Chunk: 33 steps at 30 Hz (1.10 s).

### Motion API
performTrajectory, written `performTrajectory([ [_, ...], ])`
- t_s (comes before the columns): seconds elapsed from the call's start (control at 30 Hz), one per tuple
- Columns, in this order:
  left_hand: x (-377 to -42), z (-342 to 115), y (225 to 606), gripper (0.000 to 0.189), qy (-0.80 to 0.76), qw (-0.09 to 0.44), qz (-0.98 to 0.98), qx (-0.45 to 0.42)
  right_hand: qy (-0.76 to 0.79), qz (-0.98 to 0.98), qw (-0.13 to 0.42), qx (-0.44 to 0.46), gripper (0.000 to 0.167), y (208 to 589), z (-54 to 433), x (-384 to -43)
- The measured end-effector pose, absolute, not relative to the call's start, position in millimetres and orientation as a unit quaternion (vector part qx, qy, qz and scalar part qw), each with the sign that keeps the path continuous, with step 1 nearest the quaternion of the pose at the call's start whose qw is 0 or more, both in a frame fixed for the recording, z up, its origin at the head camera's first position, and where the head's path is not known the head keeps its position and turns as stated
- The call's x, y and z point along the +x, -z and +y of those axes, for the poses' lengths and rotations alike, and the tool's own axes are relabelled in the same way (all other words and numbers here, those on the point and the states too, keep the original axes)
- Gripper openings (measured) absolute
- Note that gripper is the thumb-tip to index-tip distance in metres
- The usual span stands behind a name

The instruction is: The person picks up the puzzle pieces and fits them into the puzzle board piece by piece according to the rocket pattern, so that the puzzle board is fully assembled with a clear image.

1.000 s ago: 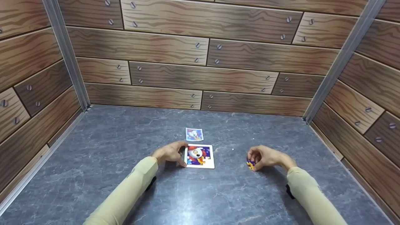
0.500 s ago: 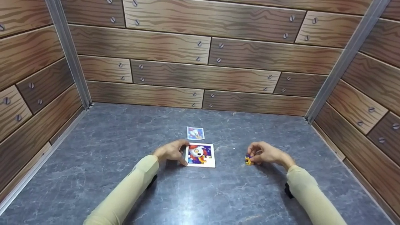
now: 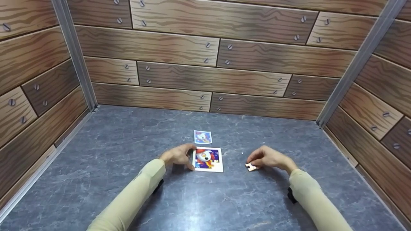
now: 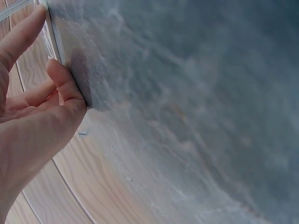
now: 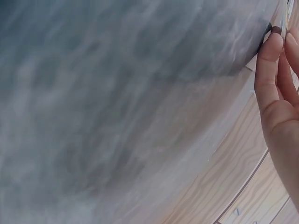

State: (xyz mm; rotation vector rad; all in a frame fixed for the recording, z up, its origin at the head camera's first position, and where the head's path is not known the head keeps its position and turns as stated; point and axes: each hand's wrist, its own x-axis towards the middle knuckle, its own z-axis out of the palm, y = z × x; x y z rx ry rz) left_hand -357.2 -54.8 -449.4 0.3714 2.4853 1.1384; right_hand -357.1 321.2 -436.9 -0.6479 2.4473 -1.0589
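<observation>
In the head view a jigsaw puzzle in a white frame [image 3: 219, 167] lies on the table, showing a white cartoon character with red on a purple ground. A pale gap shows at its lower right. My left hand [image 3: 178, 155] holds the frame's left edge, thumb by the near corner and forefinger by the far one. To the right, my right hand [image 3: 271, 157] pinches a small jigsaw piece [image 3: 250, 167] between thumb and fingers; it looks pale with a dark notch. The right wrist view catches only the piece's thin edge beside the fingertips [image 5: 271, 46].
A small printed picture card [image 3: 203, 137] with the same design lies just beyond the frame. Tiny white specks dot the grey marbled tabletop [image 3: 154, 128]. Wood-patterned walls [image 3: 179, 72] with metal corner strips enclose the back and sides.
My right hand has moved slightly left and turned the jigsaw piece, whose visible face goes from purple and yellow to pale. The left hand keeps its place at the frame.
</observation>
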Motion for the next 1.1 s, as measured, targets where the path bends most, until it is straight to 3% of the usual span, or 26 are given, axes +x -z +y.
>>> performTrajectory([
  [0.4, -358, -55, 449, 0.081, -0.403, 0.183, 0.887, 0.132, 0.362, 0.882, 0.199, -0.227, 0.024, 434, 297, -358],
  [1.1, -358, -52, 451, 0.082, -0.413, 0.18, 0.885, 0.122, 0.397, 0.861, 0.212, -0.238, 0.025, 436, 263, -361],
])
